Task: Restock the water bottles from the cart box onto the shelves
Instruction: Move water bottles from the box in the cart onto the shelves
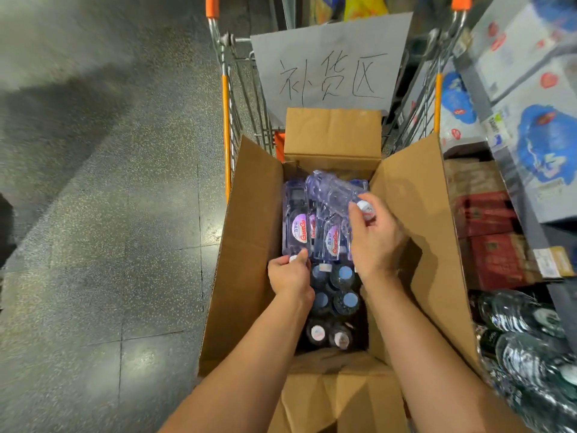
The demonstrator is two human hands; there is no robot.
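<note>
The right hand [376,242] has its grip closed round the capped end of a clear purple water bottle [335,190], thumb and fingers pinching just at the white cap [365,207], so that the bottle lies tilted across the top of the others with its base toward the far left of the box. The left hand [290,275] grips the cap end of a second purple bottle [295,220], which lies flat along the left inner wall with its label facing up. Between the two hands more labelled bottles [331,239] lie side by side, touching one another. Nearer the person, below the hands, a cluster of upright bottles [345,287] shows only its tops — blue caps in the middle, pale caps at the near end. All of these sit inside the open cardboard box [249,245], whose four flaps stand splayed outward. The box rests in a wire shopping cart [226,120] with orange trim, and a white paper sign [331,67] with handwritten characters leans at the cart's far end. To the right stand the shelves [530,195], carrying white-and-blue cartons above, red cartons lower down, and packs of dark bottles [527,342] nearest the person. A speckled grey floor [109,214] lies to the left of the cart.
</note>
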